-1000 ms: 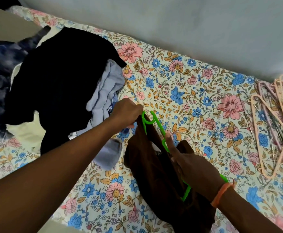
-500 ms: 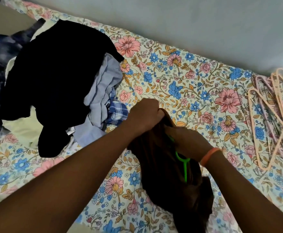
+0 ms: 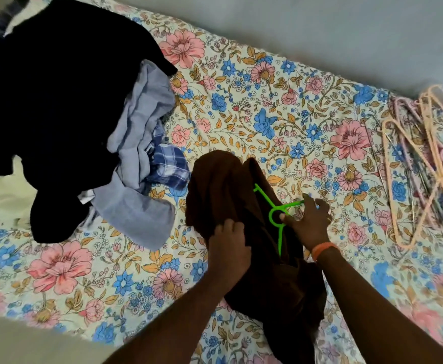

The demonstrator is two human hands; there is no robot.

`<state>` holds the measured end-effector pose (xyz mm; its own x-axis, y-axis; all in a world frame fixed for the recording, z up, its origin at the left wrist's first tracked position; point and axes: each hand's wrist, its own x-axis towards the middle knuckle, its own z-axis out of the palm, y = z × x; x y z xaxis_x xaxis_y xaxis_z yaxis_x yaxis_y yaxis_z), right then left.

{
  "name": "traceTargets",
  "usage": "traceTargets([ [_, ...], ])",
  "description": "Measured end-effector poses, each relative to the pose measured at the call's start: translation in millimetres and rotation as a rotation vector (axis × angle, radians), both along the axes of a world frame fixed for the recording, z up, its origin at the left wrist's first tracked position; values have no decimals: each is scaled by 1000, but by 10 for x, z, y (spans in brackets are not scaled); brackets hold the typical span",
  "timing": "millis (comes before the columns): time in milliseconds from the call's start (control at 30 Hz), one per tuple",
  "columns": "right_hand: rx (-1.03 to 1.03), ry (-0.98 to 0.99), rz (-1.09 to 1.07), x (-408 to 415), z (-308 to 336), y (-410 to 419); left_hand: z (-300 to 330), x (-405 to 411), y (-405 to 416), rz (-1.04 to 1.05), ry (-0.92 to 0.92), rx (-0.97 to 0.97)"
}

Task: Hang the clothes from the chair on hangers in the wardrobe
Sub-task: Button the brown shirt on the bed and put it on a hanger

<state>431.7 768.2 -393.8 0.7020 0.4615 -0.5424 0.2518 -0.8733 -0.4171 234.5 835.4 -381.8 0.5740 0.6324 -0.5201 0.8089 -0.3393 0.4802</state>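
A dark brown garment (image 3: 223, 185) lies bunched on the floral bed sheet (image 3: 281, 119) in the middle of the view. A bright green plastic hanger (image 3: 279, 219) sits partly inside it, its ring and two arms showing. My right hand (image 3: 307, 222) pinches the hanger at the ring. My left hand (image 3: 228, 248) grips a fold of the brown cloth just left of the hanger. The lower part of the hanger is hidden under the fabric.
A heap of clothes lies at the left: a black garment (image 3: 57, 101), a pale blue shirt (image 3: 141, 143) and a blue checked piece (image 3: 168, 164). Several pink and peach hangers (image 3: 425, 158) lie at the right edge. A grey wall (image 3: 320, 30) borders the bed.
My left hand let go of the top of the garment and took a fold lower down. The hanger's ring and arms have come out of the cloth, and my right hand has shifted to the ring.
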Motion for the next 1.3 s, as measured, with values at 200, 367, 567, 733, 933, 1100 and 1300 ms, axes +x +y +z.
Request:
traceTargets([
  [200,298,227,-459,-69,-118,33,-167,319,-163,-97,60,53],
  [367,412,390,-555,-15,9,97,-170,276,-92,50,-80,-61],
  [567,436,330,-597,395,272,449,33,-218,-14,-19,-177,5],
  [733,472,340,-534,545,421,689,64,-524,-21,-89,-153,72],
  [933,456,254,-443,411,355,548,-75,-781,-100,-302,149,81],
  [1100,434,304,-466,424,283,388,-135,-722,-88,-360,235,57],
  [1300,297,-149,-304,501,190,490,-277,-572,-94,-130,73,-136],
])
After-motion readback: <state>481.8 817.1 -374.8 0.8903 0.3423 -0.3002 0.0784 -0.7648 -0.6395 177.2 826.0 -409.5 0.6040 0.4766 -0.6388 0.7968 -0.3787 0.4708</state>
